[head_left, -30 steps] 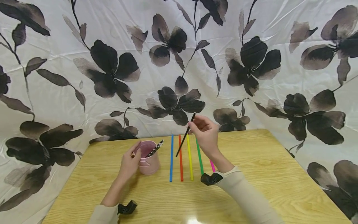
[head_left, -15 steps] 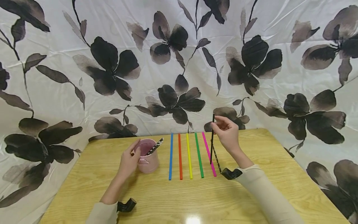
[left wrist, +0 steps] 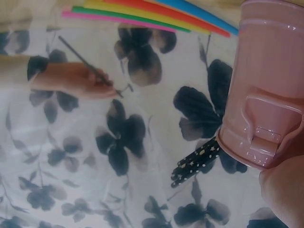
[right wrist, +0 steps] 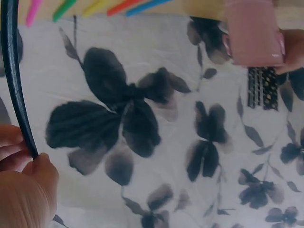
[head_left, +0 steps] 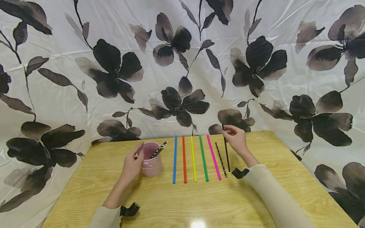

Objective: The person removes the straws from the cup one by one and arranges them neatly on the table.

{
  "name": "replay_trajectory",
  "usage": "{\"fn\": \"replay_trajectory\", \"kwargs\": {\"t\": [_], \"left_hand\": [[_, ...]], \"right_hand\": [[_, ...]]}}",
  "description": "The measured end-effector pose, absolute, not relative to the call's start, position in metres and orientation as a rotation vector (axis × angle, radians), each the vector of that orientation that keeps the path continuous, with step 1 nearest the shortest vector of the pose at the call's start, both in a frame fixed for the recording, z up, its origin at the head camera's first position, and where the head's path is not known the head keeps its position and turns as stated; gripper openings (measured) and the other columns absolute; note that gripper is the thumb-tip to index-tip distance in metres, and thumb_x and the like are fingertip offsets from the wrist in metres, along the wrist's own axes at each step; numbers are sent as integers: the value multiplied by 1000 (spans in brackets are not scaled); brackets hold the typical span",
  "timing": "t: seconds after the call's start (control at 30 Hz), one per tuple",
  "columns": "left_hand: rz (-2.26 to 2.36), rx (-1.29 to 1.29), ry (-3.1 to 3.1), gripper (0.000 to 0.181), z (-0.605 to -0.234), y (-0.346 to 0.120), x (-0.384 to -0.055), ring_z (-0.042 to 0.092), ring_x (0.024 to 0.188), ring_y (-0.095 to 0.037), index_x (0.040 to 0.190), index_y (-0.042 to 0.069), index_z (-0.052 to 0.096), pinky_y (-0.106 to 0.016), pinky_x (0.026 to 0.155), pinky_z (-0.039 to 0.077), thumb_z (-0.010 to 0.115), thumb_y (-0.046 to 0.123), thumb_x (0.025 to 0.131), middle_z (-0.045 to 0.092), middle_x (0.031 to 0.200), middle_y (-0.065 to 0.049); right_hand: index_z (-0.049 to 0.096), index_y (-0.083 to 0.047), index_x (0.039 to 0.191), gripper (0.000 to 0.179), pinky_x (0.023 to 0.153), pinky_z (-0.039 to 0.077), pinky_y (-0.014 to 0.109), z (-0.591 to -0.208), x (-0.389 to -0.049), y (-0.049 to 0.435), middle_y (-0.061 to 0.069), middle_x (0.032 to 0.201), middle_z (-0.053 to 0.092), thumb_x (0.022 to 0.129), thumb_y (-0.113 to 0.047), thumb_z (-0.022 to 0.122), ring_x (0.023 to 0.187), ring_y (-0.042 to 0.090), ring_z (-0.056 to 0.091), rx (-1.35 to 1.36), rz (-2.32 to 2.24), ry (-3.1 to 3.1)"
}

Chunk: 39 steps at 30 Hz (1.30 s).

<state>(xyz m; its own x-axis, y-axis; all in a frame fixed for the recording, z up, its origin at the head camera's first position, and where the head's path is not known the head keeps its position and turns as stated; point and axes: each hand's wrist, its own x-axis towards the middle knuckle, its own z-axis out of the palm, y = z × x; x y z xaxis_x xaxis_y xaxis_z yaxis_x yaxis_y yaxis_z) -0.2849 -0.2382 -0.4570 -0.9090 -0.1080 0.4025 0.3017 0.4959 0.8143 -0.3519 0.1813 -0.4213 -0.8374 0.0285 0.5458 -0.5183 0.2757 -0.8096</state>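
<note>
Right hand (head_left: 236, 141) pinched black straw (head_left: 227, 155); left hand (head_left: 132, 163) gripped pink cup (head_left: 153, 168)

The right thumb and fingers closed near the straw's far end, at three o'clock of a speckled straw (head_left: 220, 159). The cup was at nine o'clock of five coloured straws (head_left: 193, 160) on the tabletop (head_left: 168, 202), left fingers curled round its side. Patterned straws (head_left: 158, 150) leaned in it toward two o'clock.

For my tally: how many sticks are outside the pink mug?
7. On the table, left to right: blue stick, red stick, yellow stick, green stick, pink stick, speckled stick. The right hand holds the black stick. Sticks inside the pink mug, partly hidden, aren't counted.
</note>
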Motion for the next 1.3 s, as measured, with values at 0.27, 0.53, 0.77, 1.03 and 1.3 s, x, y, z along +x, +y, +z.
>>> {"fn": "replay_trajectory", "kwargs": {"t": [0.27,0.53,0.77,1.03,1.3], "left_hand": [[-1415,-174,-2320,36,-453,-236,-284,50,69,-16,126,22,50,-23,49,40,48,23,90,57,110,-9],[-1424,-212,-2316,36,-437,-228,-265,50,70,-16,125,12,50,-21,51,41,49,12,90,55,113,-15],[-1398,-200,-2299,35,-431,-224,-263,50,75,-16,125,12,51,-19,54,40,49,11,89,57,110,-15],[-1392,-209,-2305,36,-431,-225,-263,49,95,-21,126,9,50,-14,65,39,48,11,90,52,120,-15],[-1410,-197,-2306,36,-431,-225,-262,47,92,-19,125,11,50,-17,64,39,48,11,90,51,120,-15]], "right_hand": [[64,-4,106,30,51,47,43,-454,-378,195,10,74,63,80,-19,66,53,20,56,268,1527,-2323],[63,-4,105,29,43,42,26,-491,-387,196,14,78,63,79,-16,66,53,16,53,73,1583,-2446],[63,-1,102,28,42,43,28,-496,-393,196,10,71,62,78,-15,66,46,17,52,67,1488,-2567],[65,-1,99,26,44,45,30,-498,-397,193,10,73,64,77,-15,66,46,17,55,44,1383,-2634],[67,-3,97,26,44,46,30,-503,-400,191,10,76,65,76,-17,67,46,16,56,-5,1358,-2664]]}}
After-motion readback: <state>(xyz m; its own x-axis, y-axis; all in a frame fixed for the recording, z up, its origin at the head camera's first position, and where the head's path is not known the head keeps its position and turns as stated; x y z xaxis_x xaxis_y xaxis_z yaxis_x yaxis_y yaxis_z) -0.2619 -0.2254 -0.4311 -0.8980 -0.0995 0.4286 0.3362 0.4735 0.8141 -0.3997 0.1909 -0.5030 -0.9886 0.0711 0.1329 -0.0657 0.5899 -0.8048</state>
